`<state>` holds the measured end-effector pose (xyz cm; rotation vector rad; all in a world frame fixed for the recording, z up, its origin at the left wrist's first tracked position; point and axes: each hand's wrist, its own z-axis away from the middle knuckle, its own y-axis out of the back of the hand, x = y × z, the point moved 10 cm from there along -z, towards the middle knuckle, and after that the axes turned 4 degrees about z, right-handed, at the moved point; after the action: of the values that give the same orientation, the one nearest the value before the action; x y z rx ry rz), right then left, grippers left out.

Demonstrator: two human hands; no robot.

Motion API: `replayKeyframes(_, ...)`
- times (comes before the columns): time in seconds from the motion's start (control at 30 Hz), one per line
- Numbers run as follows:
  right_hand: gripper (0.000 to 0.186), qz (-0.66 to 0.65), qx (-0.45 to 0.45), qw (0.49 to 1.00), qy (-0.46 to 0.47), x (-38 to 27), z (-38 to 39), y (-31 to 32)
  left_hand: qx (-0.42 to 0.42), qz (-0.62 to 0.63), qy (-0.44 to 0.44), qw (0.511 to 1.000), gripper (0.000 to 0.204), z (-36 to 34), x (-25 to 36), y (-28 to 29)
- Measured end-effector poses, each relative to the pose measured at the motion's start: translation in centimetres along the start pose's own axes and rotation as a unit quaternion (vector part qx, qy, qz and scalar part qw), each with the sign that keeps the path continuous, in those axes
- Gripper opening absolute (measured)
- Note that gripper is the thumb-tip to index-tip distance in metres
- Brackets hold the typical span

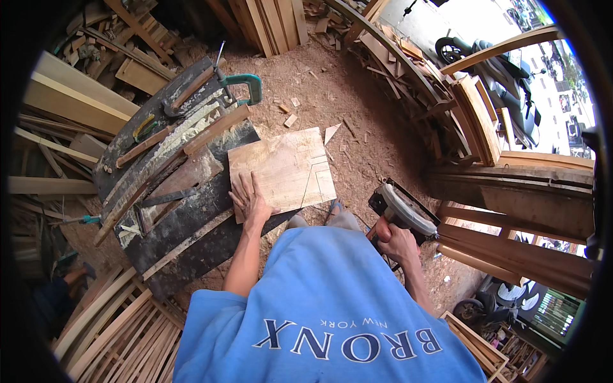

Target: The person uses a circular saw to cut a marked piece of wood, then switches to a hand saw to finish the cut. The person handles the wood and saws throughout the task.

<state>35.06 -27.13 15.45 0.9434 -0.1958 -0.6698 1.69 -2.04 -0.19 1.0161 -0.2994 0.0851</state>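
Observation:
My left hand (pixel 251 201) lies with fingers spread on a square wooden board (pixel 281 159) marked with dark straight lines. The board rests on a dark, dusty work surface (pixel 137 233) that carries curved wooden strips (pixel 211 131) and a teal clamp (pixel 254 89). To the right, my right hand (pixel 394 242) grips the handle of a circular saw (pixel 405 207), held off the board near its lower right corner; the blade cannot be made out. A small triangular offcut (pixel 331 133) is on the sawdust-covered floor beyond the board.
Stacked timber (pixel 70 96) lines the left, with curved strips (pixel 108 325) at lower left and upright planks (pixel 274 22) ahead. Wood pieces and beams (pixel 472 121) border the right, motorbikes (pixel 520 112) beyond. Part of another person (pixel 48 293) seems to show at the dim left edge.

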Motion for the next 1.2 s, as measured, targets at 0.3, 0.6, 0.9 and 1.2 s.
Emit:
replayKeyframes(0.3, 0.037, -0.013, -0.006, 1.0, -0.019, 1.0, 1.4, -0.9, -0.027, -0.015, -0.064, 0.997, 0.119, -5.9, 1.4, 2.5)
replayKeyframes(0.6, 0.037, -0.018, -0.015, 0.999, -0.039, 2.5, 3.2, -2.4, -0.018, -0.108, -0.106, 0.988, 0.14, -11.5, 3.2, 6.4)
replayKeyframes(0.9, 0.036, -0.031, -0.007, 0.997, -0.072, 3.7, 4.1, -2.8, -0.035, -0.16, -0.11, 0.98, 0.106, -10.3, 4.1, 5.8)
replayKeyframes(1.2, 0.036, -0.05, 0.022, 0.995, -0.082, 4.7, 3.4, -1.9, -0.009, -0.021, -0.125, 0.992, 0.109, -2.4, 1.6, 1.9)
